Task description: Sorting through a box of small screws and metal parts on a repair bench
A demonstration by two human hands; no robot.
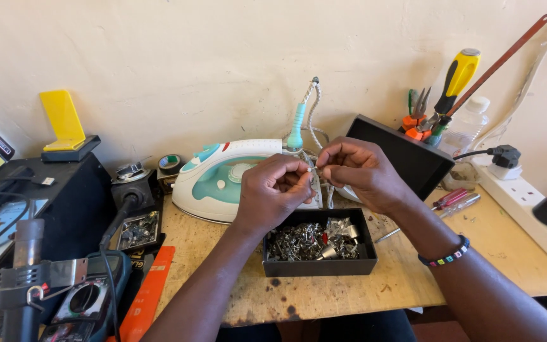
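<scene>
Wooden tabletop (413,278), scuffed, dark stains at near edge. Both hands meet above its middle, just over the far rim of a black tray (320,267) full of small metal parts (299,242). Between the fingertips sits a small metal piece (315,170), pinched from both sides; too small to tell its shape. It lies at the fingertips of both hands, touching them, well above the tray.

Left hand (272,191): fingers curled closed, thumb and forefinger gripping the left end of the piece. Forearm comes up from near left. Right hand (361,171): fingers bent closed, tips gripping the right end. Wrist angled, forearm runs off near right, beaded bracelet (444,256) on the wrist.

Behind the hands, white and teal clothes iron (223,177) lying on the tabletop, partly hidden by the left hand; its braided cord (312,120) loops up the wall. Far right, black box (406,155) tilted, a tool holder with pliers and a yellow-handled screwdriver (457,79) behind it. Clear plastic bottle (463,130) just beside. White power strip (520,196) along the right edge with a plug in it. Screwdrivers (454,201) lie flat right of the right forearm.

Left side: black case (64,196) with a yellow stand (63,120) on top, tape roll (171,163), small tray of bits (137,229), multimeter (90,297) near left, orange ruler-like strip (150,294).
</scene>
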